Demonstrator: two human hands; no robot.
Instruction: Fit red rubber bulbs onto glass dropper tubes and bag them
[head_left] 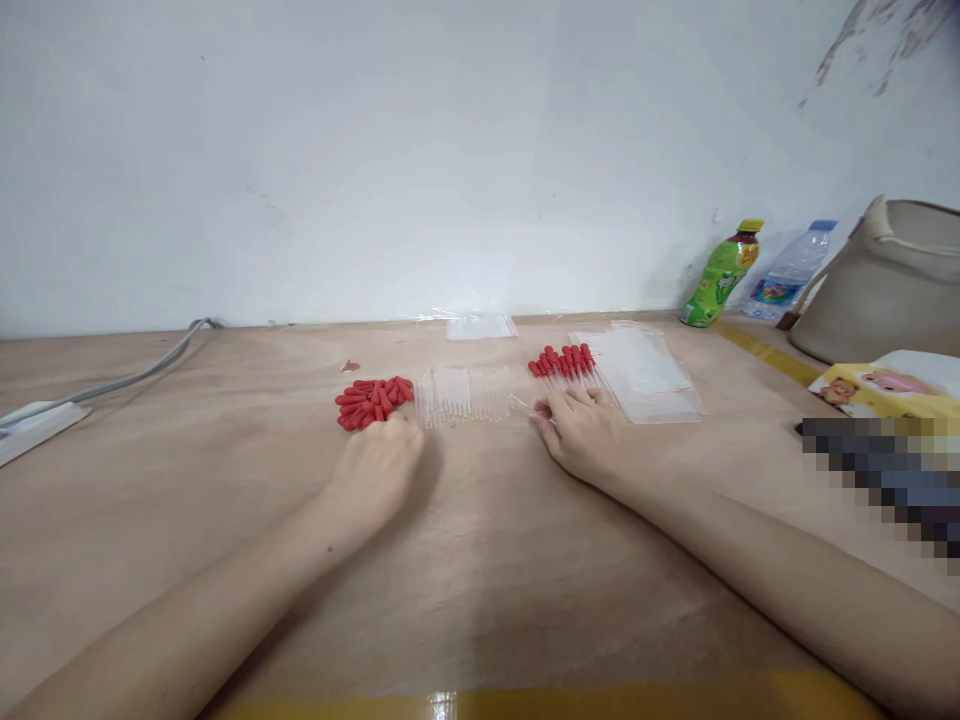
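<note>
My left hand (386, 445) is curled closed at the near right edge of a pile of red rubber caps (367, 400). Its fingertips are hidden, so what they grip does not show. Between my hands lies a row of thin clear tubes (465, 393), side by side on the table. My right hand (581, 425) pinches one slim clear tube (523, 404), whose end points left toward the row. Just beyond its fingers rests a group of clear tubes with red caps (566, 362) fitted on their far ends; the hand partly covers their stems.
Clear plastic bags (645, 375) lie right of the capped tubes, and a white packet (480, 326) lies by the wall. Farther right stand a green bottle (724, 275), a water bottle (791, 270) and a grey bag (885, 285), with a yellow pack (862, 390) nearer. A cable (165, 360) runs at left.
</note>
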